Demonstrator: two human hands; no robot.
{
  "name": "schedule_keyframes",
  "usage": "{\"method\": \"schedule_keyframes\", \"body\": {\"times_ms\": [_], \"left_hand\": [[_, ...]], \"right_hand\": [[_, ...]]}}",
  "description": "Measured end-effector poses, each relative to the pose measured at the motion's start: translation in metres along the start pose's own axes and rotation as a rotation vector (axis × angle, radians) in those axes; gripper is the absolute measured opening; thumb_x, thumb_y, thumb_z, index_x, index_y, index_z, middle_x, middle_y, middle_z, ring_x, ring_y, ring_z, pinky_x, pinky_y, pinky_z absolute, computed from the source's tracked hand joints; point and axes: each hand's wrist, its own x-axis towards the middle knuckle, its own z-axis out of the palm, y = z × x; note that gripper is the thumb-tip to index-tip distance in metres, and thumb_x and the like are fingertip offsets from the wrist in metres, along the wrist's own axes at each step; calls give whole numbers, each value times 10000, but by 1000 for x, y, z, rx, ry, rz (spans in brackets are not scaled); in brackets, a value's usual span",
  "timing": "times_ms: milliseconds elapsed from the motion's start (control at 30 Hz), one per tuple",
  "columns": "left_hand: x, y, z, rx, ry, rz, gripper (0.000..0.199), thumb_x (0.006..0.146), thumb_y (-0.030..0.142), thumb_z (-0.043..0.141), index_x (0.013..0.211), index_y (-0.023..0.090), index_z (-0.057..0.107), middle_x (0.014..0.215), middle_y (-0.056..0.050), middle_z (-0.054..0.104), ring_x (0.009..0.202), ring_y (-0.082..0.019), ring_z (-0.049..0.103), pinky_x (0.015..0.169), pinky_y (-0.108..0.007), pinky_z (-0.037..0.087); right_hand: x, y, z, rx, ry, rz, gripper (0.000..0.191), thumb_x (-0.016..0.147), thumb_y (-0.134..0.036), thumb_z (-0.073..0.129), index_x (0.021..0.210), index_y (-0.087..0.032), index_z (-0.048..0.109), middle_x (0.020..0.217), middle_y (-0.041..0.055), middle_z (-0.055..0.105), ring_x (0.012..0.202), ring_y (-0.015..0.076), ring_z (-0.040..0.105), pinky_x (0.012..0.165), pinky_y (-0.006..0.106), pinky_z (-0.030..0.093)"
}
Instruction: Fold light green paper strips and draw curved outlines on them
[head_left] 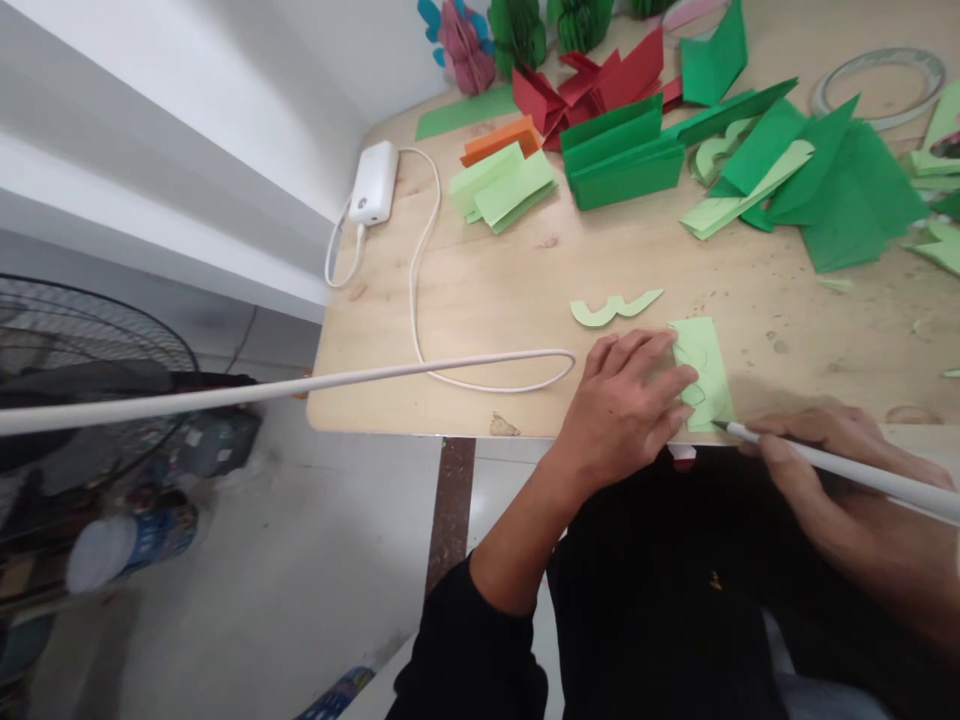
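A light green slip of paper point(707, 365) with curved pencil-like lines drawn on it lies at the table's front edge. My left hand point(628, 400) rests over its left side, fingers laid out and pressing it down, so part of the paper is hidden. In my right hand point(847, 470) is a white pen point(825, 460), its dark tip touching the paper's lower right corner. Just beyond my left hand lies a wavy light green cutout point(616, 306).
Folded green papers point(622, 155), red papers point(607, 85) and light green papers point(506, 185) stand towards the back. A tape roll point(879, 85) lies back right. A white power bank point(375, 183) sits left, its white cable point(300, 385) crossing the table edge near a black fan point(90, 330).
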Motion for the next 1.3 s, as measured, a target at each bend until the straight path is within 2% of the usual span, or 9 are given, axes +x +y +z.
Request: {"method": "schedule_keyframes", "body": {"times_ms": [300,467,733,900,1067,1300], "left_hand": [[-1,0,1,-12,46,5,273,969,336,515,1173,210,645,1451,-108,541,1385,-257,412,1142,-443,322],[0,0,1,-14,60,14,273,970,332,511,1166,202,650,1440,-112,547,1382,-256,415,1150,-438,311],[-1,-1,2,-10,48,10,270,966,333,518,1172,213,643,1450,-105,540,1384,-256,413,1145,-438,316],[-1,-1,2,-22,59,19,268,968,325,514,1166,201,646,1440,-113,542,1383,-256,411,1153,-435,301],[-1,0,2,-32,51,7,264,972,326,508,1163,206,645,1438,-111,545,1381,-253,414,1157,-436,299],[-1,0,2,-29,47,0,265,970,337,507,1161,216,644,1443,-105,544,1373,-260,426,1153,-444,308]], "right_hand": [[-2,4,1,-19,-3,39,145,889,-358,540,881,-283,665,772,-11,722,754,174,670,688,327,462],[1,2,0,-21,19,7,139,899,-339,540,875,-266,656,757,-9,720,733,159,660,662,314,442],[4,3,-2,-34,37,21,124,904,-328,549,866,-267,649,749,-13,723,718,156,662,644,311,440],[3,5,0,-26,43,14,110,900,-310,557,881,-262,654,762,-13,727,730,151,663,687,303,459],[2,7,2,-24,69,43,106,901,-320,561,879,-272,653,752,-25,722,703,142,648,627,295,432],[5,5,1,-47,65,14,102,909,-302,557,878,-265,647,747,-23,717,710,137,647,642,295,426]]}}
